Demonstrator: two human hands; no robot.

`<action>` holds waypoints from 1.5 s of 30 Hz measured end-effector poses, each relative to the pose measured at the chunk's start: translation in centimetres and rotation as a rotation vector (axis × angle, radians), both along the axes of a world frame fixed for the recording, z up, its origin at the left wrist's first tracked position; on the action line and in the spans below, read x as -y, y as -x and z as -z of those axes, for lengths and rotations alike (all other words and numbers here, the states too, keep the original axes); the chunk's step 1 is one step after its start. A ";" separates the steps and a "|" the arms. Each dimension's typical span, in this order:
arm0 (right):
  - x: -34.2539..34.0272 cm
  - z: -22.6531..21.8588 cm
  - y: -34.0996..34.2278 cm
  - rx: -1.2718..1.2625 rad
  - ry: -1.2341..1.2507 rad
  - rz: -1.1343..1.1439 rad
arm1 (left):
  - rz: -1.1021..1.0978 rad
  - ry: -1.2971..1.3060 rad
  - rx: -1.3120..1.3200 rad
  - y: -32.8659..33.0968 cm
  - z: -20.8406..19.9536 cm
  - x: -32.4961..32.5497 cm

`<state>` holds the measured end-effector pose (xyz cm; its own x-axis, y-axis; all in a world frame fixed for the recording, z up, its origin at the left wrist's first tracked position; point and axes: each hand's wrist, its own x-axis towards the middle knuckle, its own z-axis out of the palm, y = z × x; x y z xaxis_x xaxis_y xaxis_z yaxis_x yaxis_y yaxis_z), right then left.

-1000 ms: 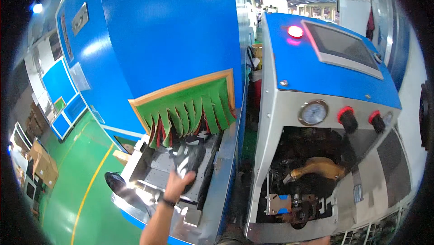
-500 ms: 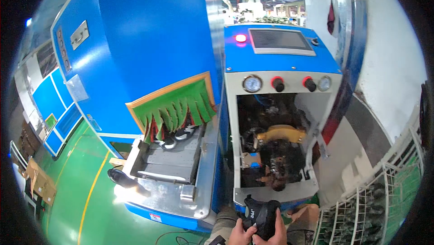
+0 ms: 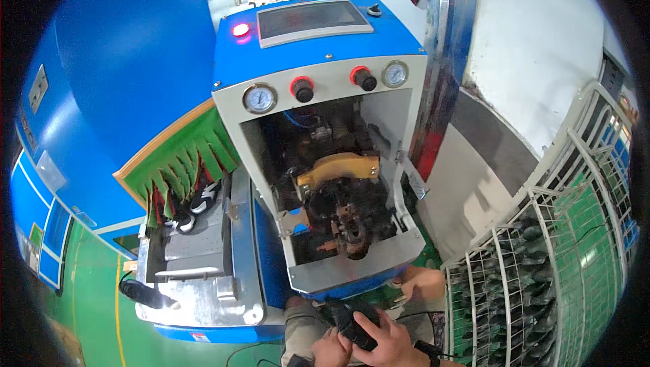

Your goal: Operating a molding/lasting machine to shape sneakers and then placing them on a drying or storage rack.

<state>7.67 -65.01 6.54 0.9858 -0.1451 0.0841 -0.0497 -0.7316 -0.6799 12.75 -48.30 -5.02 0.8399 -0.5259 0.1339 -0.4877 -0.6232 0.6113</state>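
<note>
The black shoe [image 3: 353, 323] is, in the head view, between the two hands, in front of the machine [image 3: 321, 72]. The right hand [image 3: 387, 341] grips it from above, fingers spread over its side; the left hand [image 3: 330, 348] has curled fingers against its near end, but whether they clasp it I cannot tell. A second ago the left hand was on a shoe over the conveyor [image 3: 195, 248]; half a second ago both hands held a shoe up at the machine's front. Now the shoe is tipped over, handled clear of the conveyor and outside the machine's opening. White-soled shoes [image 3: 204, 198] lie beyond the left hand, to its left; a wire rack [image 3: 504, 282] stands right of the right hand.
</note>
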 end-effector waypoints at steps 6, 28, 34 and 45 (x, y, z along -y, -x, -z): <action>4.1 8.6 -0.3 -0.082 -1.021 0.020 | 0.147 -0.417 -0.248 -0.6 -3.2 -2.5; 9.8 -15.3 -21.4 0.028 0.078 0.022 | 0.050 0.696 -0.905 -7.6 -5.5 3.0; 6.2 -14.6 -25.9 -0.280 0.526 0.102 | 0.027 0.610 -0.766 -7.4 -5.1 2.0; 5.1 -12.8 -24.5 -0.044 0.616 0.183 | -0.105 0.620 -0.779 -8.9 -7.4 0.3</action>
<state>32.13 -70.14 19.29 0.9542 -0.2493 0.1656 -0.2289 -0.9644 -0.1325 21.62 -48.58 2.42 0.8484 -0.4677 -0.2480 0.2261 -0.1034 0.9686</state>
